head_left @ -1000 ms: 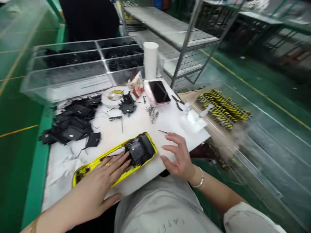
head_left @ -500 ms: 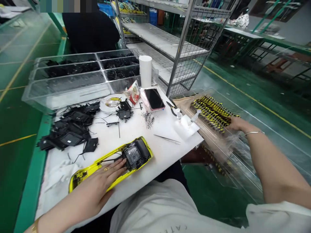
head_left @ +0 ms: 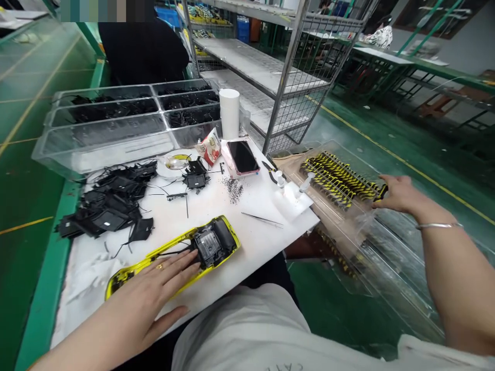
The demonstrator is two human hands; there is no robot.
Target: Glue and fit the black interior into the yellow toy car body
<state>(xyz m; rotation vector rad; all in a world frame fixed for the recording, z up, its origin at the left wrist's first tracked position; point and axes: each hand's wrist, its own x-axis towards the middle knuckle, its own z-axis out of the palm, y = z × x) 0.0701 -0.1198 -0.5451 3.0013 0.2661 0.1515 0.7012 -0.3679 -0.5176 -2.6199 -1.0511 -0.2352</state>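
Left hand spread open, palm down, fingers flat across a yellow plastic casing (ring on one finger); casing lies on its back on a white work board, near the board's front edge, black module seated in its middle; right hand out beyond the board's right edge, fingertips at the near end of a row of yellow-and-black strips in a clear plastic tray; cannot tell whether the fingers are pinching a strip or only touching it; metal bangle on that wrist.

On the board, just ahead of the casing: fine tweezers; a scatter of small black bits; white cloth with a syringe and a small bottle beside it; pliers; to the left, a heap of black parts with thin wires.

Further on: phone in a pink case, screen dark; tape roll; snack packet; stacked white cups; clear divided bin holding more black parts; beyond it, a person in dark clothing and steel wire shelving.
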